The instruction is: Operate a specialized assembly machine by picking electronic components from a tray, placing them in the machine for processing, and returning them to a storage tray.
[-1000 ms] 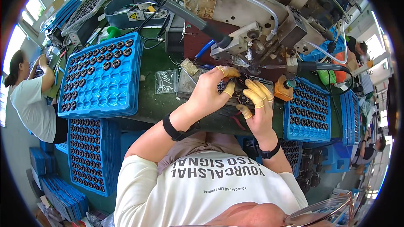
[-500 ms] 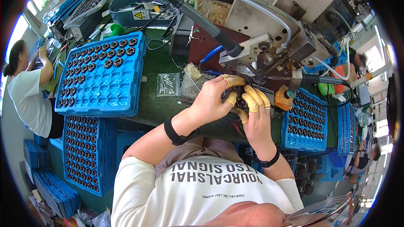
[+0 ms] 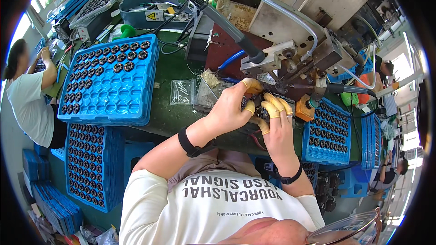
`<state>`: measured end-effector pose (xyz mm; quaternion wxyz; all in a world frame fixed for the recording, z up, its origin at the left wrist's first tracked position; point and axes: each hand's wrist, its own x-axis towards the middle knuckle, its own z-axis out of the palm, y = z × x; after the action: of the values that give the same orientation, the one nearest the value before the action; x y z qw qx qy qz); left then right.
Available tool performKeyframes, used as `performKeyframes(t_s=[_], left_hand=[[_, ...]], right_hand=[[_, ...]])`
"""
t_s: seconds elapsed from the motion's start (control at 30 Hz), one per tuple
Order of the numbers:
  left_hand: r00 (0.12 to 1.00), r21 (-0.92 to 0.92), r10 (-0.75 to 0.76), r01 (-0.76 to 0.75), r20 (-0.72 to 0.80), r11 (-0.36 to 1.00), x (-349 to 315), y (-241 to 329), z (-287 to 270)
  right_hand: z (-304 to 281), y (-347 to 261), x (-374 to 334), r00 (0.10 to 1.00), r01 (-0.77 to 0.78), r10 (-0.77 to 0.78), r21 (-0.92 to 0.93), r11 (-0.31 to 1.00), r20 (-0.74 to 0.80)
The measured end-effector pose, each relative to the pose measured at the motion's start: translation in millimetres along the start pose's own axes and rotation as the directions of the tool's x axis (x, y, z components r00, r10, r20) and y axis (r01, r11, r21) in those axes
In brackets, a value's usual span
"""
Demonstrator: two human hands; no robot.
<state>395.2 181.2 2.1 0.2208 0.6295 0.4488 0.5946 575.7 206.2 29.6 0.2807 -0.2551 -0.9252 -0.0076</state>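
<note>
right hand point(image 3: 277, 129) has edged slightly nearer the left hand point(image 3: 229, 106), with one dark part point(image 3: 259, 101) between the two at six o'clock of the machine point(image 3: 273, 23). both hands are curled onto it; one clear bag point(image 3: 183, 92) lies at nine o'clock, one orange box point(image 3: 304, 108) at three.

Obstacle: metal block point(image 3: 265, 63) beyond left grip point(image 3: 230, 103)

The bare left forearm point(image 3: 160, 155) slants up and inward; the left hand point(image 3: 229, 109) and right hand point(image 3: 278, 131) face each other closely, curled fingers point(image 3: 271, 109) sheathed in yellow covers point(image 3: 252, 85). A black band point(image 3: 291, 178) circles each wrist point(image 3: 200, 129).
</note>
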Motion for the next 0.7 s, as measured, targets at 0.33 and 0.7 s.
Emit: performKeyframes(t_s=[0.33, 0.7], left_hand=[[0.993, 0.197, -0.069, 0.087, -0.094, 0.977, 17.8, 4.2, 9.5], [0.995, 0.367, -0.102, 0.101, -0.016, 0.925, -31.5, 25.3, -63.1]], right_hand=[[-24.4, 82.2, -45.5, 0.897, -0.351, 0.369, 0.115, 0.929, -0.242], [-21.0, 147.8, -91.1, 0.923, -0.352, 0.356, 0.050, 0.935, -0.145]])
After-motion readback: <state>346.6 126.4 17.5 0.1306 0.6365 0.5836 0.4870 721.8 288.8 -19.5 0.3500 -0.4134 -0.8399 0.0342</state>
